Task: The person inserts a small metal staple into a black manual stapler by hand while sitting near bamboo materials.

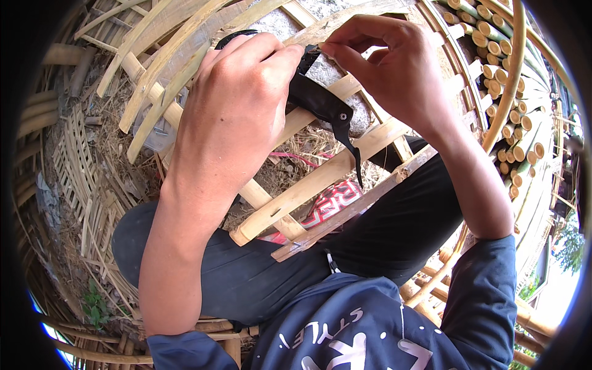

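A black plastic object (320,102) with a curved body, a small round rivet and a thin curved arm hanging down from it sits in front of me; I cannot tell its kind. My left hand (237,108) is closed around its upper part and hides much of it. A dark rounded edge shows beyond the left knuckles. My right hand (385,61) pinches thumb and forefinger together at the object's upper end, close to the left fingertips. Whatever tiny piece lies between them is too small to make out. Both hands are above a bamboo slat frame (327,176).
Cut bamboo poles (521,123) are stacked at the right. Curved bamboo slats (163,68) rise at the upper left, near a clear plastic container (161,132). A red and white packet (333,202) lies below the frame, between my crossed legs (265,271). Woven bamboo (80,166) stands left.
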